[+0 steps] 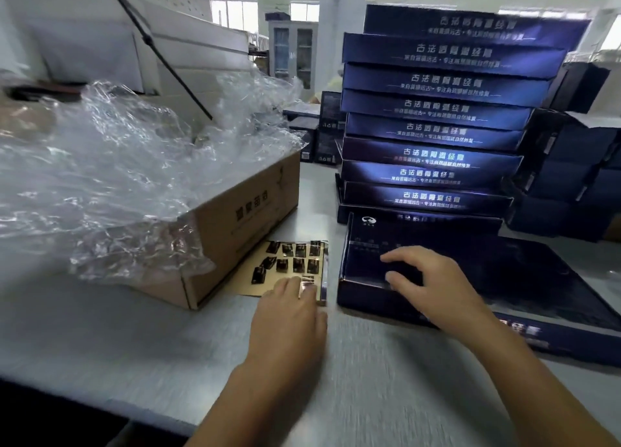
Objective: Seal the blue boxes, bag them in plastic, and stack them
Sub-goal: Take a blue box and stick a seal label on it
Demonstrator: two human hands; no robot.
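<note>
My left hand (289, 308) flat on sticker sheet (245, 283), lower centre | right hand (433, 285) unclenched, pressing blue box (537, 278) | risk — hasty peel could crease the seal

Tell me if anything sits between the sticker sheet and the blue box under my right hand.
Nothing visible does. The sticker sheet lies left of the blue box, only a narrow strip of table between them. The left hand touches the sheet's near corner.

A flat dark-blue box (537, 278) lies before a tall uneven stack of blue boxes (437, 107); a sticker sheet (292, 261) lies beside it, with crumpled plastic bags (117, 164) further left.
</note>
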